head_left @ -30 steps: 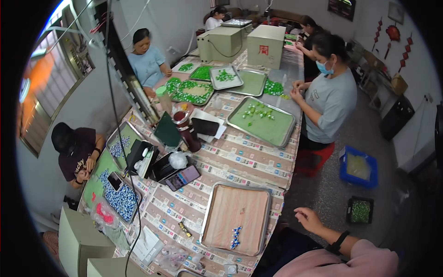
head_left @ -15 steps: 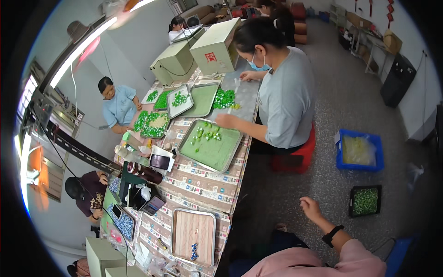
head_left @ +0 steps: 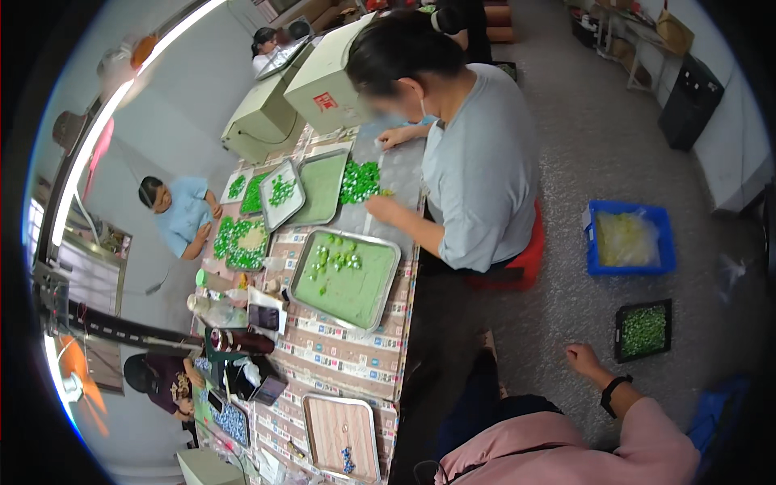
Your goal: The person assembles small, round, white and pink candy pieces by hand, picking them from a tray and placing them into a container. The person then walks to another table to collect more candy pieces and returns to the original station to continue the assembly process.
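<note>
Hanging over the grey floor (head_left: 533, 323), the right hand (head_left: 588, 360) has its fingers loosely curled; nothing shows between them, but whether they pinch something small cannot be told at this size. A black wristband (head_left: 616, 388) sits behind it. The left hand is out of view, so its state cannot be reported.

Nearest to the right hand, on its right and slightly ahead, a black crate (head_left: 619, 333) holds small green pieces (head_left: 644, 330). Farther ahead of the hand stands a blue bin (head_left: 592, 244) with a clear bag of yellowish contents (head_left: 626, 237). Both probably stand on the floor to keep bulk stock off the surface (head_left: 368, 368).

Well to the left of the hand, a pink-lined tray (head_left: 327, 427) bears a few blue pieces (head_left: 347, 461); its raised rim presumably stops them rolling away. A green-lined tray (head_left: 347, 297) lies farther ahead on that side.

Regarding room: a strip of floor separates hand from crate, and a wider one runs leftward to the surface's edge. Ahead and left, a seated co-worker (head_left: 485, 166) on a red stool (head_left: 530, 257) narrows the passage alongside that edge.
</note>
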